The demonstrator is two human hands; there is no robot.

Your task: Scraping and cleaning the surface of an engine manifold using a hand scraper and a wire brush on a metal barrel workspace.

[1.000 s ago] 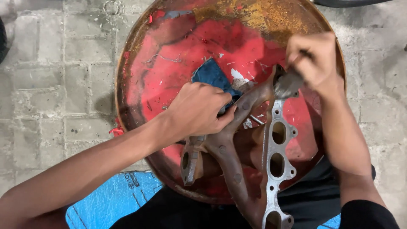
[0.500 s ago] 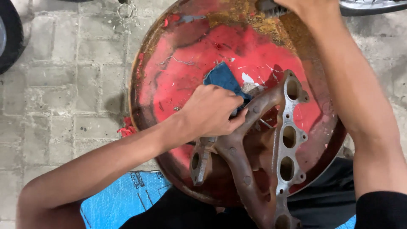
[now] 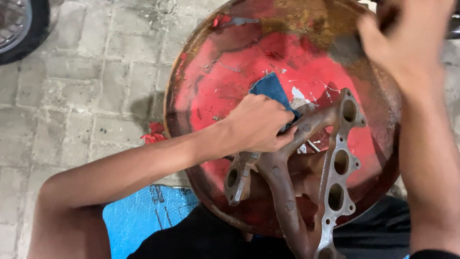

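A round red drum lid [image 3: 225, 86], rusted and flaking along its far rim, fills most of the view and rests over grey paving bricks [image 3: 81, 91]. On its near half lies a rusty exhaust manifold [image 3: 287, 192], its branching pipes running from a small flange at the left across to a long gasket flange with a row of oval ports at the right. A blue plastic sheet [image 3: 139, 216] shows on the ground below the lid, near the person's dark clothing, and part of a tyre [image 3: 21, 29] sits in the top left corner. The left hand [image 3: 258, 124] lies curled on the manifold's upper pipe, fingers closed over a blue cloth [image 3: 270, 88] that pokes out beyond the knuckles. The right hand [image 3: 407, 43] is raised over the lid's far right edge, blurred, so I cannot tell whether it grasps anything. A small red scrap [image 3: 153, 133] lies on the bricks just beside the lid.
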